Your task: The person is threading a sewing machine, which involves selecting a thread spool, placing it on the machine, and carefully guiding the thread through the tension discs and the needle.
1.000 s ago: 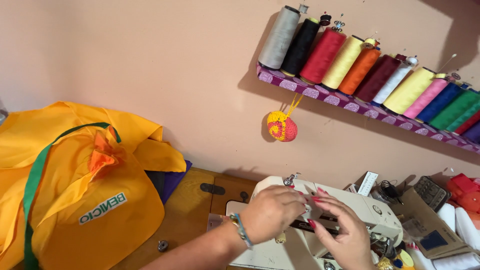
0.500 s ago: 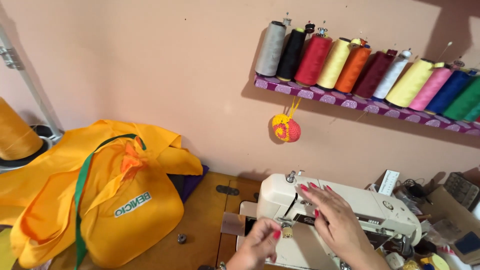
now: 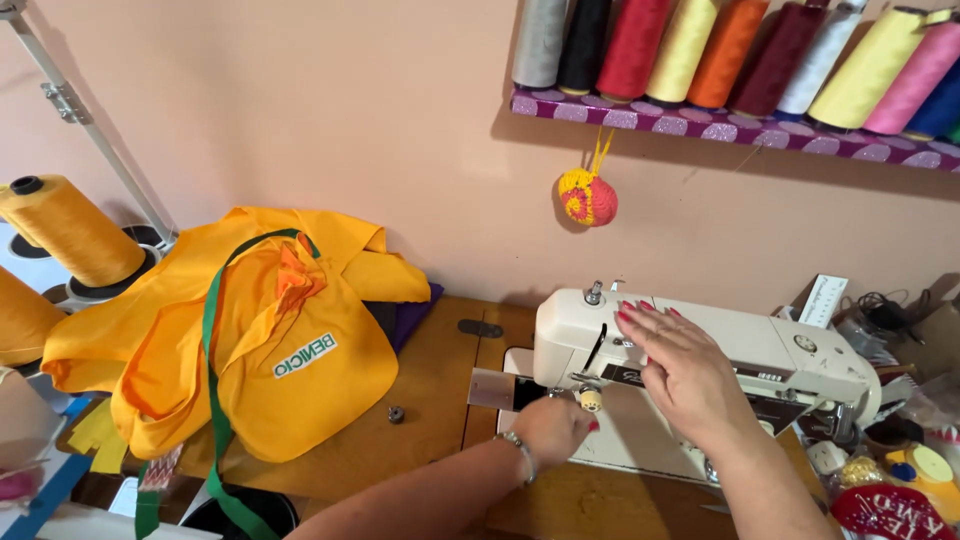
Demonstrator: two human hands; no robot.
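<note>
The sewing machine (image 3: 700, 380) sat at the right end of the wooden table (image 3: 430, 400); it looked heavy and hard. The right hand (image 3: 680, 365) lay flat and open on its top. The left hand (image 3: 550, 428) was curled near the needle, holding what I cannot tell.

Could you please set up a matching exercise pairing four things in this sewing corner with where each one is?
Things:
1. right hand
2. left hand
3. crochet ball
4. yellow cloth

Places:
A. hanging below the thread shelf
B. heaped on the table, left of the sewing machine
C. spread over the machine's top front
D. low at the machine's needle end

Pairs: 1-C, 2-D, 3-A, 4-B
</note>
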